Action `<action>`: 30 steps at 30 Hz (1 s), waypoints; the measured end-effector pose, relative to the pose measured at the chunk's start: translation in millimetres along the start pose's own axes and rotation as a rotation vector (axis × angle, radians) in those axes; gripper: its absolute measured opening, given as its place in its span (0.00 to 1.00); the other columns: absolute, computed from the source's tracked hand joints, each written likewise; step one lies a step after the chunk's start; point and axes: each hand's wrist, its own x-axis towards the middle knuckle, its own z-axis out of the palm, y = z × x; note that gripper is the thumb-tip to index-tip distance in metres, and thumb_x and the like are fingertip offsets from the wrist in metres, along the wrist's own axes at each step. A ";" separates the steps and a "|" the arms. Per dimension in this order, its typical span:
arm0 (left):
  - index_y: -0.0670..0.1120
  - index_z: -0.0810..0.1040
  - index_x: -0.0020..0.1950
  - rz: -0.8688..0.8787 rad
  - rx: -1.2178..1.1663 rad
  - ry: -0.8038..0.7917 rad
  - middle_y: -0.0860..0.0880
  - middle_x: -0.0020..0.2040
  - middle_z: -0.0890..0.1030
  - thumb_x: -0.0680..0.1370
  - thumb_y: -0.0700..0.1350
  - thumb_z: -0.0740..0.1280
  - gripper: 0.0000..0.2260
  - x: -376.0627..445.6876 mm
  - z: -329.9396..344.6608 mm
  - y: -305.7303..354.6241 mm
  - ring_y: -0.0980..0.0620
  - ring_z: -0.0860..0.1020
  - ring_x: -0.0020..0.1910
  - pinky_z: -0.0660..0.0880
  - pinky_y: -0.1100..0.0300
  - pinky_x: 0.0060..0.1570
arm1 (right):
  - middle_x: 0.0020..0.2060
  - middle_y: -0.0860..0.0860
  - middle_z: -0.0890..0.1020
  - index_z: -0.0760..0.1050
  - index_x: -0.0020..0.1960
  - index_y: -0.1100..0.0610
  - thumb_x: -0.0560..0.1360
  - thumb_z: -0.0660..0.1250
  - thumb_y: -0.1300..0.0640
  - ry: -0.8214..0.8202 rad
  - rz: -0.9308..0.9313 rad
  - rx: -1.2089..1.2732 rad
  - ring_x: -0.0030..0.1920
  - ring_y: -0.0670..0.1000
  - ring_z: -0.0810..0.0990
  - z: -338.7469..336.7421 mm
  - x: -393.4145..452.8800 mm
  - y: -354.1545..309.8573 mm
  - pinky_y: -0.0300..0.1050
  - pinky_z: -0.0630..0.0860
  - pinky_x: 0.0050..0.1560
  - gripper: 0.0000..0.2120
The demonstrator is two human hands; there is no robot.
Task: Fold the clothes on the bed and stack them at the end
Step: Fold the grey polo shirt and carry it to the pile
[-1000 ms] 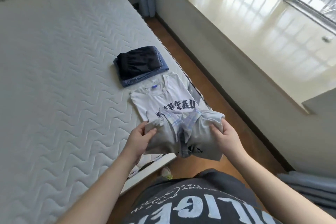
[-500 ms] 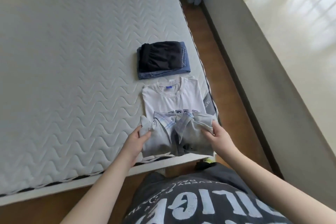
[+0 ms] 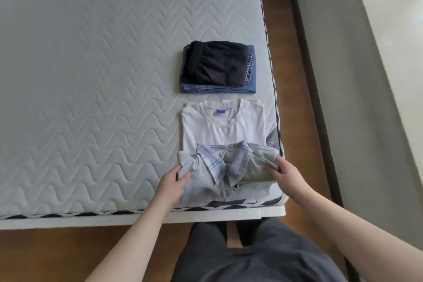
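Looks like the stacking step: both hands have the folded shirt (image 3: 226, 170) down on the tee (image 3: 223, 126) at the bed's (image 3: 91, 98) near corner. Left hand (image 3: 171, 184) pinches its left edge, right hand (image 3: 287, 170) grips the right, fingers curled in the cloth. Next I'd let go and square it up; it sits near the edge. Beyond, 2 folded pieces, black (image 3: 215, 62) on what's probably jeans (image 3: 217, 89), nothing blocking.

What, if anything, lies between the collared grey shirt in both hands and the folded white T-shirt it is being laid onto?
Nothing visible. The grey shirt, held by the left hand and right hand, already overlaps the near part of the white T-shirt. The black-on-denim stack lies farther up the mattress, apart.
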 end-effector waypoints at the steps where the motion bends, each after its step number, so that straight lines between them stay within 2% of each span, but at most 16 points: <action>1: 0.54 0.77 0.66 0.007 0.012 0.005 0.61 0.51 0.84 0.80 0.45 0.68 0.14 10.5 -1.8 1.9 0.61 0.81 0.52 0.78 0.59 0.57 | 0.45 0.57 0.82 0.76 0.50 0.46 0.79 0.65 0.58 0.014 -0.005 -0.014 0.42 0.51 0.78 -1.5 8.9 -1.8 0.45 0.76 0.46 0.06; 3: 0.58 0.74 0.64 0.020 0.025 0.025 0.69 0.45 0.81 0.80 0.44 0.69 0.15 31.4 -6.7 10.6 0.71 0.79 0.46 0.74 0.73 0.47 | 0.42 0.47 0.83 0.77 0.48 0.36 0.79 0.65 0.59 0.016 -0.004 -0.013 0.42 0.44 0.78 -5.1 27.0 -6.5 0.38 0.75 0.45 0.15; 4: 0.59 0.74 0.63 0.026 0.020 0.034 0.68 0.45 0.82 0.80 0.44 0.69 0.15 43.2 -9.0 16.4 0.71 0.79 0.46 0.74 0.73 0.46 | 0.45 0.46 0.83 0.77 0.52 0.36 0.79 0.64 0.59 0.012 0.005 -0.003 0.46 0.46 0.80 -7.4 36.0 -9.6 0.40 0.76 0.49 0.16; 6: 0.55 0.78 0.61 0.027 0.013 0.039 0.57 0.51 0.84 0.79 0.42 0.69 0.13 66.2 -13.3 26.2 0.59 0.82 0.51 0.78 0.61 0.54 | 0.50 0.48 0.84 0.79 0.59 0.43 0.79 0.64 0.61 0.007 0.006 0.040 0.52 0.50 0.81 -10.7 55.0 -14.2 0.46 0.77 0.57 0.15; 8: 0.50 0.81 0.59 0.030 0.009 0.038 0.49 0.52 0.84 0.79 0.39 0.69 0.11 88.9 -14.3 34.0 0.49 0.82 0.51 0.76 0.53 0.57 | 0.50 0.40 0.84 0.79 0.61 0.45 0.78 0.65 0.65 0.026 -0.012 0.089 0.53 0.44 0.81 -14.0 75.8 -17.6 0.38 0.77 0.57 0.18; 10: 0.52 0.81 0.54 0.041 0.004 0.029 0.49 0.47 0.84 0.79 0.36 0.68 0.11 109.2 -12.8 40.2 0.49 0.80 0.47 0.75 0.54 0.51 | 0.48 0.36 0.84 0.81 0.57 0.44 0.77 0.63 0.70 0.038 0.014 0.192 0.52 0.37 0.81 -15.1 96.9 -18.7 0.29 0.75 0.52 0.22; 12: 0.53 0.81 0.50 0.046 0.034 0.029 0.51 0.43 0.83 0.78 0.35 0.67 0.12 131.9 -11.6 43.9 0.51 0.77 0.43 0.72 0.58 0.44 | 0.49 0.41 0.85 0.83 0.53 0.45 0.76 0.61 0.75 0.033 0.068 0.335 0.51 0.39 0.82 -13.8 115.7 -15.7 0.31 0.77 0.53 0.26; 14: 0.50 0.82 0.51 0.047 0.044 0.024 0.48 0.42 0.82 0.78 0.35 0.67 0.11 154.7 -12.1 46.1 0.50 0.74 0.42 0.69 0.57 0.42 | 0.49 0.44 0.86 0.84 0.50 0.48 0.75 0.59 0.77 0.030 0.091 0.423 0.51 0.41 0.83 -11.7 133.1 -11.9 0.32 0.77 0.52 0.27; 17: 0.44 0.81 0.59 -0.012 0.020 0.003 0.45 0.47 0.81 0.78 0.34 0.66 0.12 185.0 -10.4 43.4 0.49 0.73 0.44 0.68 0.56 0.46 | 0.46 0.46 0.86 0.83 0.53 0.53 0.76 0.59 0.76 0.035 0.135 0.488 0.48 0.43 0.83 -9.2 156.4 -4.3 0.34 0.78 0.48 0.23; 20: 0.40 0.76 0.68 -0.102 -0.011 -0.009 0.47 0.51 0.82 0.78 0.33 0.66 0.17 209.1 -3.5 31.7 0.49 0.77 0.48 0.73 0.59 0.46 | 0.46 0.50 0.85 0.81 0.58 0.55 0.76 0.59 0.74 0.012 0.217 0.495 0.47 0.49 0.82 -2.0 180.2 8.2 0.40 0.78 0.50 0.21; 22: 0.40 0.74 0.68 -0.187 -0.060 0.006 0.44 0.56 0.81 0.78 0.33 0.65 0.18 225.6 2.3 21.5 0.44 0.79 0.55 0.74 0.55 0.54 | 0.45 0.53 0.84 0.79 0.60 0.58 0.77 0.60 0.73 0.012 0.290 0.516 0.44 0.50 0.81 3.9 194.8 14.8 0.40 0.77 0.44 0.18; 25: 0.43 0.80 0.58 -0.336 -0.158 0.029 0.41 0.52 0.82 0.78 0.39 0.67 0.09 246.5 10.6 17.4 0.42 0.78 0.56 0.72 0.54 0.53 | 0.44 0.56 0.86 0.80 0.57 0.59 0.78 0.66 0.64 0.015 0.396 0.536 0.41 0.50 0.83 10.7 214.2 21.7 0.43 0.78 0.40 0.09; 26: 0.42 0.80 0.61 -0.380 -0.167 0.023 0.40 0.55 0.82 0.77 0.46 0.69 0.14 253.7 12.1 18.9 0.42 0.79 0.58 0.72 0.55 0.55 | 0.44 0.55 0.86 0.80 0.57 0.59 0.77 0.70 0.56 0.014 0.433 0.535 0.42 0.51 0.84 11.4 220.0 23.6 0.45 0.79 0.42 0.10; 28: 0.42 0.72 0.71 -0.485 -0.154 0.001 0.41 0.67 0.77 0.74 0.61 0.70 0.32 269.5 12.1 22.5 0.43 0.74 0.67 0.67 0.52 0.68 | 0.48 0.55 0.86 0.80 0.57 0.58 0.67 0.75 0.37 0.009 0.508 0.526 0.50 0.54 0.84 9.3 233.6 26.6 0.51 0.80 0.52 0.29; 30: 0.44 0.65 0.76 -0.546 -0.121 0.009 0.42 0.74 0.69 0.71 0.69 0.68 0.42 282.5 10.4 27.0 0.43 0.68 0.73 0.62 0.46 0.73 | 0.57 0.57 0.82 0.78 0.63 0.58 0.55 0.74 0.27 -0.011 0.541 0.498 0.60 0.58 0.79 7.2 246.0 26.7 0.57 0.73 0.66 0.46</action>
